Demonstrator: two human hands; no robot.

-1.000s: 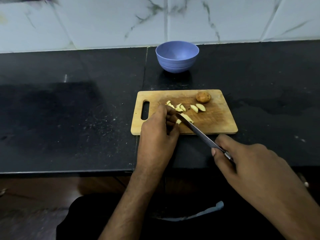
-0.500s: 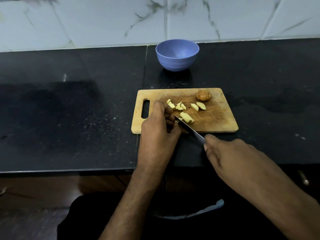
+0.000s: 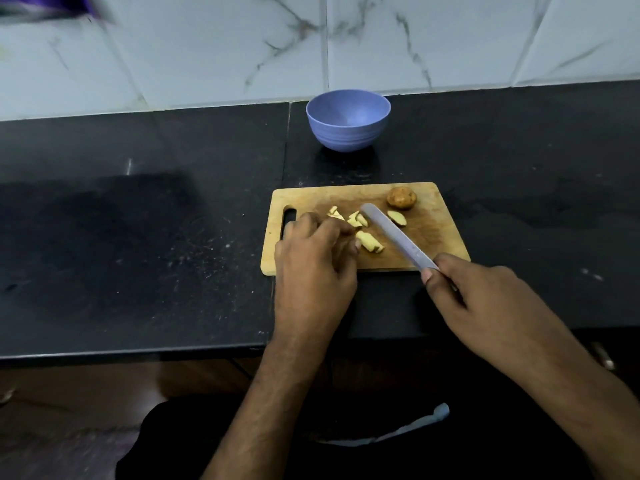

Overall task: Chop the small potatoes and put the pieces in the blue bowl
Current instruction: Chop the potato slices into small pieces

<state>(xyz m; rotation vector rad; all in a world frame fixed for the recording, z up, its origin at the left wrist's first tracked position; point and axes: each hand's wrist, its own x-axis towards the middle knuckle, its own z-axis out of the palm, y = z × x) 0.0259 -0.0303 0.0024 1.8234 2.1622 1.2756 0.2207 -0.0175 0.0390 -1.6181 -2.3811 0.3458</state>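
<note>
My left hand (image 3: pixel 313 265) curled over potato pieces (image 3: pixel 369 241) near the board's (image 3: pixel 440 237) front edge, right hand (image 3: pixel 485 306) gripping knife (image 3: pixel 394 237), blue bowl (image 3: pixel 348 121) well apart behind.

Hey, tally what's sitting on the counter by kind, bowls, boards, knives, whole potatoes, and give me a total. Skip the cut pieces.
Blue bowl: 1
Wooden cutting board: 1
Knife: 1, held in the right hand
Whole potato: 1
Total: 4
</note>
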